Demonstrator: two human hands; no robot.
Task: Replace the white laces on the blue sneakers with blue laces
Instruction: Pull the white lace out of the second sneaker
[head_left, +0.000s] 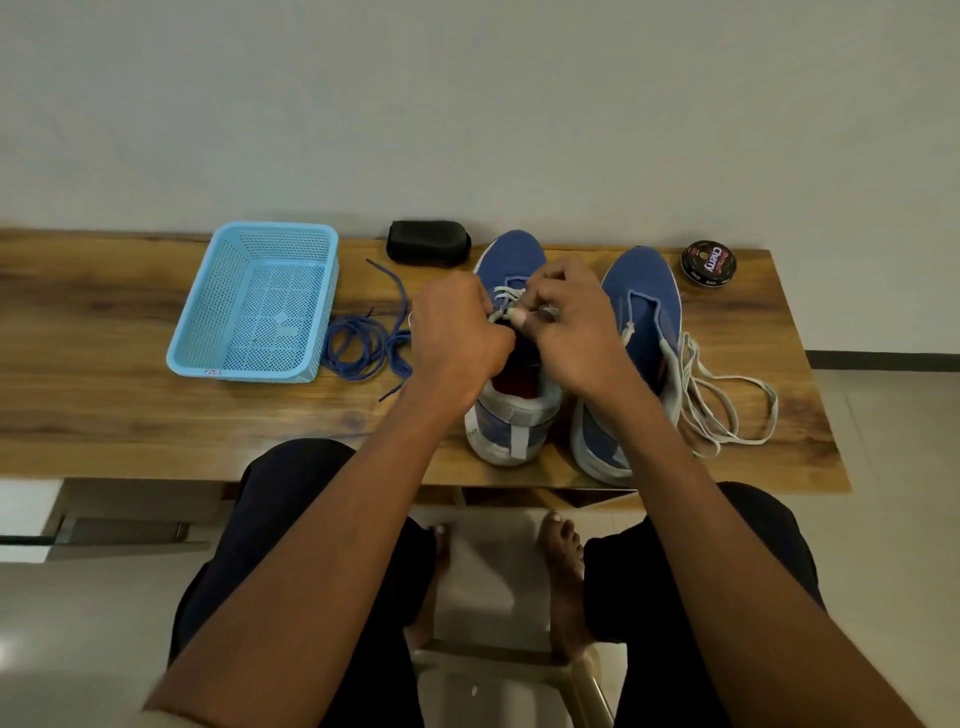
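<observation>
Over the left sneaker (511, 364), the left hand (457, 338) and right hand (571, 327) pinch its white lace (506, 296) with curled fingers

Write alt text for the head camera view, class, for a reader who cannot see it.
Both hands, left hand and right hand, pinch the white lace on the left blue sneaker. The right sneaker trails a loosened white lace; blue laces lie beside a blue basket.
</observation>
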